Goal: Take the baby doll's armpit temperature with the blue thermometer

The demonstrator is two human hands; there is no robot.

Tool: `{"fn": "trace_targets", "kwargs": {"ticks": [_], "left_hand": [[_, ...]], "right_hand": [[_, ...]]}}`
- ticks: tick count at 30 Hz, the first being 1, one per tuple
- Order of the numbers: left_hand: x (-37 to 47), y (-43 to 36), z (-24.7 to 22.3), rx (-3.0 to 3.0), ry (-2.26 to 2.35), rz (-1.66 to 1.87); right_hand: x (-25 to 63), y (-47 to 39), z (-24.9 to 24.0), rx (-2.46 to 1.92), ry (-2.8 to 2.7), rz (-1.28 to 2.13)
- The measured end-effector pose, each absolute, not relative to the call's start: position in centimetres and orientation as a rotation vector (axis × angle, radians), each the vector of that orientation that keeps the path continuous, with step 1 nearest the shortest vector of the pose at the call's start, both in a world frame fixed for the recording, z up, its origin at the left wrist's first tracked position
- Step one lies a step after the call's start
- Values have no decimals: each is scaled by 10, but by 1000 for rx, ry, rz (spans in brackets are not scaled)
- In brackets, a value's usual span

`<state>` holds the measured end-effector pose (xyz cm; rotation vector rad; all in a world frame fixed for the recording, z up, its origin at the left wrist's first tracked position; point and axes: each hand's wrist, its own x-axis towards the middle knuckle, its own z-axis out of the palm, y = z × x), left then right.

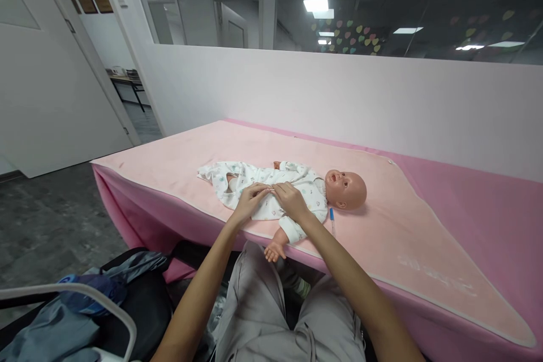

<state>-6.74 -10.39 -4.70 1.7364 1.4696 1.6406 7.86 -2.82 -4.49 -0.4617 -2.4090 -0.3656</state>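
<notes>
Left hand (250, 199), right hand (291, 198), fingers bunched together, seemingly pinching doll outfit (309, 185)

Doll outfit (314, 189) is white with tiny coloured prints, mat (403, 226) peachy pink, cloth (479, 203) underneath deeper pink, pants (250, 305) grey.

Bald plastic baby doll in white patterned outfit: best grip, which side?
I'd cradle the bald plastic baby doll from the near edge of the pink-covered table: right hand under the head, left hand under the lower body. It lies face up, lengthwise along that edge; the large round head likely needs separate support.
</notes>
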Motion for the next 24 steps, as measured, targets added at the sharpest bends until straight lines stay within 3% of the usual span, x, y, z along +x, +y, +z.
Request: {"fn": "trace_targets", "kwargs": {"ticks": [7,16,19,24], "left_hand": [[-67,-105,-45,1708,1500,1644],[-65,-106,-46,1903,1848,1725],[-59,-93,-27,1987,1934,1790],[-32,-33,8,2178,1663,1662]], "right_hand": [[79,-28,-45,-511,-2462,-392],[142,-69,-23,-696,-2350,-65],[192,-90,-39,-994,-2240,-153],[232,-119,-71,-1418,-2183,-512]]}}
